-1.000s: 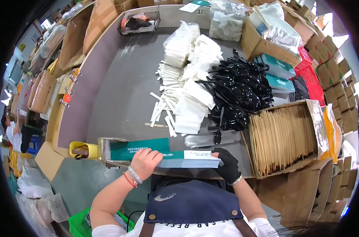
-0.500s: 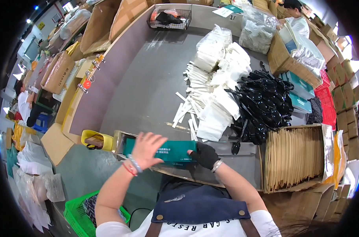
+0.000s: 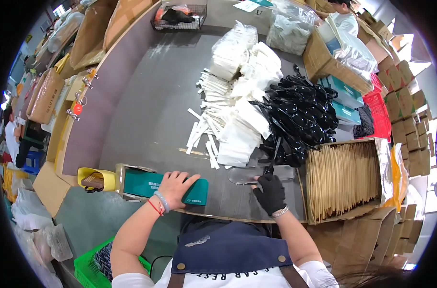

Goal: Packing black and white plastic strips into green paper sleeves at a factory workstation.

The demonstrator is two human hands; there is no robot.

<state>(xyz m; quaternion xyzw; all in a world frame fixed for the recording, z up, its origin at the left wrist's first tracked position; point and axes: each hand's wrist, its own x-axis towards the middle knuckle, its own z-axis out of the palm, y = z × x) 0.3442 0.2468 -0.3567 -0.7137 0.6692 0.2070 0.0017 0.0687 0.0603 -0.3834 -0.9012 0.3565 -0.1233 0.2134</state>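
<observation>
Toward the near left of the table, a teal printed packet (image 3: 196,194) lies with its left end inside an open cardboard box (image 3: 121,182). My left hand (image 3: 174,186) is laid across the packet, its fingers bent over the far edge and its thumb pointing right. My right hand (image 3: 270,193), in a black glove with bare fingertips, is at the near middle with its fingers apart. Those fingertips are beside a clear plastic piece (image 3: 240,175) and the bowl of one black spoon; whether they touch either I cannot tell. Behind it spreads a heap of black plastic spoons (image 3: 300,115).
White paper-wrapped sticks and napkin packets (image 3: 242,129) are piled mid-table. A box of wooden chopsticks (image 3: 343,180) stands at the near right, with teal packets (image 3: 345,113) beyond it. A yellow container (image 3: 96,180) sits left. Another person (image 3: 345,21) is at the far right.
My left hand has come down onto the teal packet. My right hand has left the packet's right end and moved right, near the spoons. The whole view has shifted slightly.
</observation>
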